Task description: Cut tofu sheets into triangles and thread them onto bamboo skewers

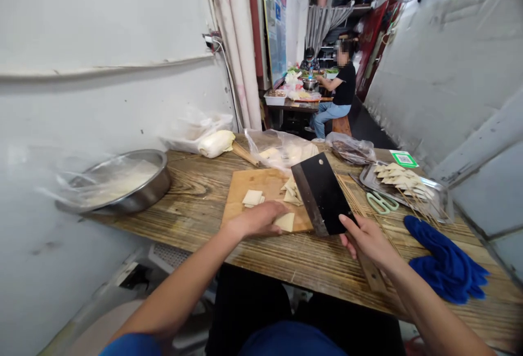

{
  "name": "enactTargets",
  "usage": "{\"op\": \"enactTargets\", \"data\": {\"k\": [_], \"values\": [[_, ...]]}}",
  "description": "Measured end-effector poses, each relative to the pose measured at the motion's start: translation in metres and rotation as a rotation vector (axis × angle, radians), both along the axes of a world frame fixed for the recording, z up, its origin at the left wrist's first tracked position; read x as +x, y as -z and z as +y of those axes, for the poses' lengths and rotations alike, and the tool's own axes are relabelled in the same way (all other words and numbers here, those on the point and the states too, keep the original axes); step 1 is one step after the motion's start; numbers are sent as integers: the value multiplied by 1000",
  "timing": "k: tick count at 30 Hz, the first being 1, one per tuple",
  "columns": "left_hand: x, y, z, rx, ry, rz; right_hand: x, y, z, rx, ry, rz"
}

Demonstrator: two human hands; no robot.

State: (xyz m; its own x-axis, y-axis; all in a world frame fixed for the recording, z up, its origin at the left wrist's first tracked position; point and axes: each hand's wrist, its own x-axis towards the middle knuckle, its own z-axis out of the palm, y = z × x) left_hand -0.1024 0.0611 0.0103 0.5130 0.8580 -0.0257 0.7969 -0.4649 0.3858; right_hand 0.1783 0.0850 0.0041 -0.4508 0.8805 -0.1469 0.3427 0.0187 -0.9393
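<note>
My right hand (368, 236) is wrapped round the wooden handle of a cleaver (321, 195), whose broad dark blade is raised and tilted over the right side of the wooden cutting board (241, 179). On the board's near part, my left hand (261, 218) has its fingers and thumb at the left edge of a pale square tofu slice (285, 222). A small stack of tofu slices (253, 198) lies just behind that hand. Cut tofu pieces (291, 191) are heaped beside the blade, which partly hides the board.
A metal basin (151, 190) stands left. Behind the board lie a pale vegetable (216, 143) and a plastic bag (281, 146). Rightward are scissors (382, 202), thin sticks (353, 198), a metal tray (443, 195) of skewered slices and blue gloves (445, 261). Two people sit farther back.
</note>
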Motion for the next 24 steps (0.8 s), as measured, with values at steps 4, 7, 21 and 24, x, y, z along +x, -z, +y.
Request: {"op": "enactTargets", "data": {"k": [4, 7, 21, 24], "values": [[2, 4, -1, 69, 1, -17, -3, -11, -8, 103, 36, -152], [2, 6, -1, 108, -5, -21, -5, -19, -13, 115, 59, -215], [35, 65, -59, 802, -199, -26, -5, -37, -8, 690, -264, -732], [37, 73, -57, 831, -246, -52, -7, -37, -1, 810, -314, -863]]}}
